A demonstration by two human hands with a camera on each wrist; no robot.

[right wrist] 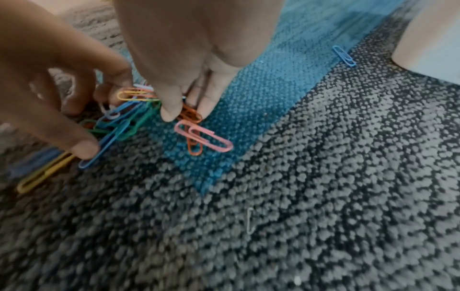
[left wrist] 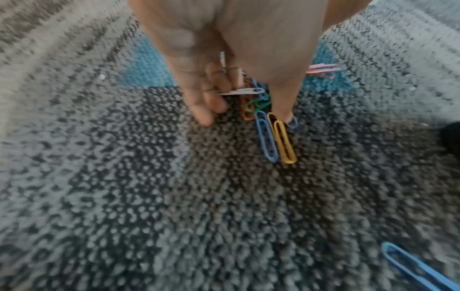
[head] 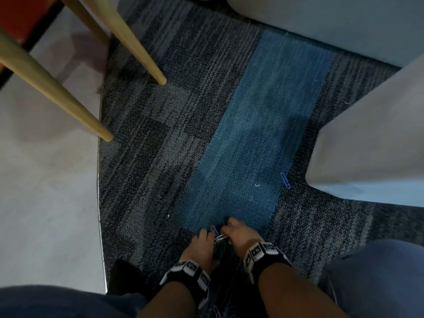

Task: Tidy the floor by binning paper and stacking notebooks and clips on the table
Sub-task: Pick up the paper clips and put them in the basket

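Note:
Several coloured paper clips (head: 219,238) lie heaped on the grey and blue carpet (head: 183,134) between my hands. My left hand (head: 205,238) curls over the heap and pinches clips; a blue clip (left wrist: 266,137) and a yellow clip (left wrist: 283,143) stick out below its fingers (left wrist: 202,110). My right hand (head: 232,231) pinches orange clips (right wrist: 191,116) against the carpet, with a pink clip (right wrist: 206,137) lying just in front. A lone blue clip (head: 285,180) lies further off to the right. Another blue clip (head: 216,312) lies between my forearms.
Two wooden chair legs (head: 137,47) stand at the upper left, on the carpet's edge beside pale floor (head: 46,175). White furniture (head: 371,143) borders the carpet on the right. Small staples (head: 257,185) lie on the blue strip. My knees (head: 380,281) flank my arms.

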